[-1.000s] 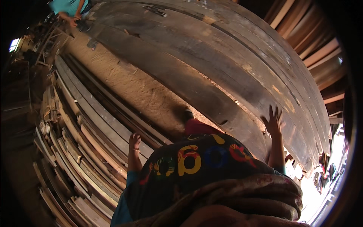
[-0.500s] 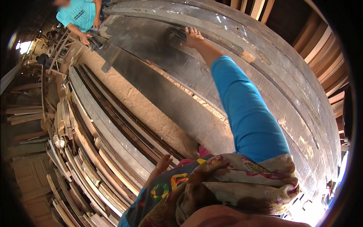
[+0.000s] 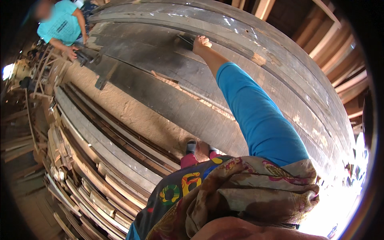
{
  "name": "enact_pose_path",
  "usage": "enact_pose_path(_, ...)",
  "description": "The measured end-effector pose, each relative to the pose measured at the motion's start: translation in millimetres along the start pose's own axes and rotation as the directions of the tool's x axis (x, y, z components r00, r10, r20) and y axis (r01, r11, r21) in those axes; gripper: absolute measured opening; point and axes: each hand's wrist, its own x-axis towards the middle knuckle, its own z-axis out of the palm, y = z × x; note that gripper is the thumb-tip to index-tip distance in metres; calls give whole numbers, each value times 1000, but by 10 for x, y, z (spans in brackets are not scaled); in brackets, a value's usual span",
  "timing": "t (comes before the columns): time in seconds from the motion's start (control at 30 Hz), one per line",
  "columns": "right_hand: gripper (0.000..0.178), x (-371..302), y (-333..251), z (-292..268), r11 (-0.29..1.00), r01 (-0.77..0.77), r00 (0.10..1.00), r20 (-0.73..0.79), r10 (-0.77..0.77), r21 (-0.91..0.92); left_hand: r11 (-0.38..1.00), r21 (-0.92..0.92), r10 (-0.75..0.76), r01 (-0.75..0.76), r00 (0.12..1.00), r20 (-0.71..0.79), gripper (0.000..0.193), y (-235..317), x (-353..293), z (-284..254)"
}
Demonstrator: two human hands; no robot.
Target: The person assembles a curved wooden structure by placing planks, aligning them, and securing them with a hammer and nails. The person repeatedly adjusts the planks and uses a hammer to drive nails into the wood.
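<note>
My right hand reaches far across the large spread of grey, weathered planks. Its fingers are curled closed, and whatever they may hold is hidden. Beside the knuckles lies a thin dark bar or gap that I cannot identify. The blue-sleeved right arm stretches over the boards. A wide, dark plank runs along the near edge, with a pale, splintered strip behind it. My left hand is out of sight.
At the far left, a person in a turquoise shirt has a hand by a dark metal tool. Long stacked timber lies left of the sandy floor strip. My foot shows below. Boards lean at the right.
My right hand has gone from spread fingers to curled ones at nearly the same spot. The left hand has dropped out of view. The view has shifted, and my feet now show.
</note>
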Motion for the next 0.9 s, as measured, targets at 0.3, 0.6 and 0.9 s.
enact_pose_path(0.3,24,-1584,479,-241,948,17,937,325,-126,319,924,-204,341,-323,938,57,22,1379,1228,-599)
enact_pose_path(0.6,73,-4486,1397,230,969,238,958,147,-245,62,967,156,107,-200,880,463,20,1820,1559,-657)
enact_pose_path(0.9,93,-5064,1878,164,967,241,969,-69,-236,78,645,534,-11,-546,692,722,22,2855,265,365)
